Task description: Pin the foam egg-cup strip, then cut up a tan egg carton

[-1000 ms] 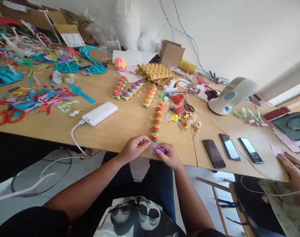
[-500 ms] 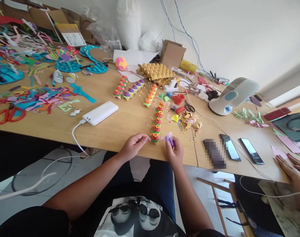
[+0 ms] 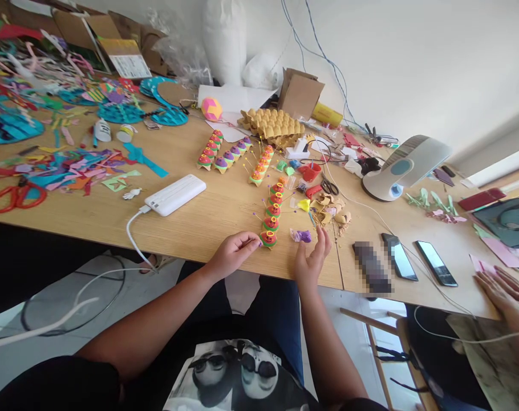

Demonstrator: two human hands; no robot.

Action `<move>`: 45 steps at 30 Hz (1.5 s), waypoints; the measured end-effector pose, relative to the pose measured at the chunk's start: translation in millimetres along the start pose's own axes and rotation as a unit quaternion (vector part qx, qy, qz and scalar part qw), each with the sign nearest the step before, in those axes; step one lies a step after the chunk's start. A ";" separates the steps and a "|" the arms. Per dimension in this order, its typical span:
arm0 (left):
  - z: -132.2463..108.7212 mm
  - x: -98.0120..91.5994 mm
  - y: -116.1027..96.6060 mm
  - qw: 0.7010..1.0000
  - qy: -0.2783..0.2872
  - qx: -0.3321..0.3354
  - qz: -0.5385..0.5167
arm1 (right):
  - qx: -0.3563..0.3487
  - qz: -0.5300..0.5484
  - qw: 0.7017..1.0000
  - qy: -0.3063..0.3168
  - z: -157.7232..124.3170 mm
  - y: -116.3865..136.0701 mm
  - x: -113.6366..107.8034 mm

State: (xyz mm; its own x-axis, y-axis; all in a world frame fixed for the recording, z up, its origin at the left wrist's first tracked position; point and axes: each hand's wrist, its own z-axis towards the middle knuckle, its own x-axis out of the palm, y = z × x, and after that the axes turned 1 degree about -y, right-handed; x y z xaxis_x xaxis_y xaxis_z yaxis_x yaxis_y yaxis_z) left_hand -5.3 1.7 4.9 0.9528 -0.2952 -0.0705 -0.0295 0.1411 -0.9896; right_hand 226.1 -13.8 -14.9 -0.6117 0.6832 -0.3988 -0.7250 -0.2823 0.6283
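My left hand (image 3: 234,253) rests at the near edge of the wooden table (image 3: 199,222), its fingers pinched together on a small pin whose purple head shows beside the nearest painted cup of a craft row (image 3: 272,211). That row runs away from me, each cup red, green and orange with pins stuck in it. My right hand (image 3: 311,261) lies open with fingers spread, just below a small purple plastic packet (image 3: 301,235) lying on the table. Nothing is in the right hand.
A white power bank (image 3: 175,194) with its cable lies to the left. Three phones (image 3: 398,256) lie to the right, near a small white fan (image 3: 402,166). More painted cup rows (image 3: 219,150), an egg carton (image 3: 271,124), red scissors (image 3: 13,197) and paper scraps fill the table. Another person's hand (image 3: 505,291) rests far right.
My right hand lifted the purple packet forward, set it down on the table and opened. My left hand has stayed pinched by the nearest cup.
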 end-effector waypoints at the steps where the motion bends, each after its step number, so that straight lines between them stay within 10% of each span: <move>1: 0.0 0.2 -0.4 1.000 0.004 0.002 -0.003 | -0.015 0.002 1.000 0.003 -0.6 2.5 -2.6; 13: 1.1 -0.6 0.2 0.998 0.061 0.003 0.015 | -0.204 0.064 0.965 0.152 -7.7 40.3 -1.2; 45: 0.1 1.6 -4.4 0.987 0.103 0.060 0.104 | -0.020 0.220 0.945 0.240 3.6 34.1 2.1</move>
State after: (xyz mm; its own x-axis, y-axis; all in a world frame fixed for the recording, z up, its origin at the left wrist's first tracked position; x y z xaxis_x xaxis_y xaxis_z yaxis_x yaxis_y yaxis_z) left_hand -3.6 0.7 9.2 0.8476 -0.4325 -0.3075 -0.1707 0.3265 -0.9296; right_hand 201.2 -19.6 8.0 -0.9231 0.1112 -0.3682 -0.3722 -0.5004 0.7817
